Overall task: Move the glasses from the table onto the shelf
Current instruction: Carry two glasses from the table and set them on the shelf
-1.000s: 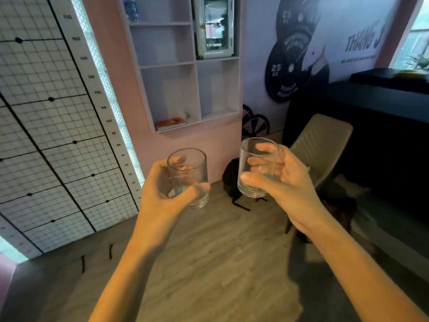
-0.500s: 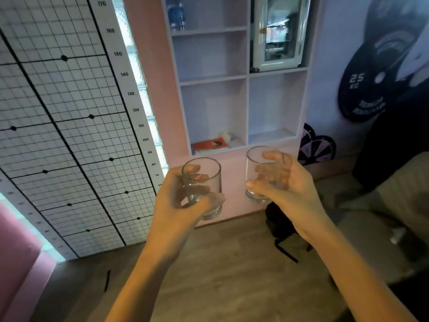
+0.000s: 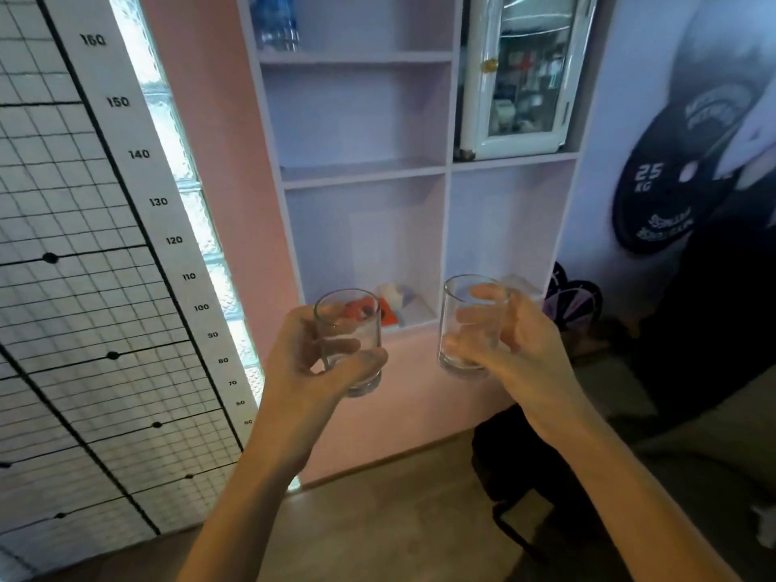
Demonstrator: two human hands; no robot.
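Left hand (image 3: 310, 359): wrapped around the left glass (image 3: 350, 342), thumb across the near lower wall, fingers curled behind and showing through it; the grip is closed on the glass.
Left glass: clear tumbler, held in the air in front of the lower left shelf bay; its thick base sticks out below the thumb, its rim stands above the hand.
Left glass axis: long axis close to upright, mouth up, tilted a little.
Right hand (image 3: 520, 350): clasped on the right glass (image 3: 468, 325) from its right side, thumb low on the near wall, fingers bent over the far side up to the rim; the grip is closed on the glass.
Right glass: clear tumbler, held in the air before the lower right shelf bay, apart from the left glass and a little higher.
Right glass axis: near upright, mouth up, top leaning slightly to the right.
Shelf (image 3: 365, 172): white wall unit behind both glasses, open bays stacked in two columns.
Lower left bay: an orange-red book (image 3: 389, 317) and pale objects lie at the bottom, partly hidden behind the left glass and too blurred to name.
Top left bay: a water bottle (image 3: 277, 23), its top cut off by the frame edge.
Upper right bay: a small glass-door cabinet (image 3: 525, 73), contents unclear through reflections.
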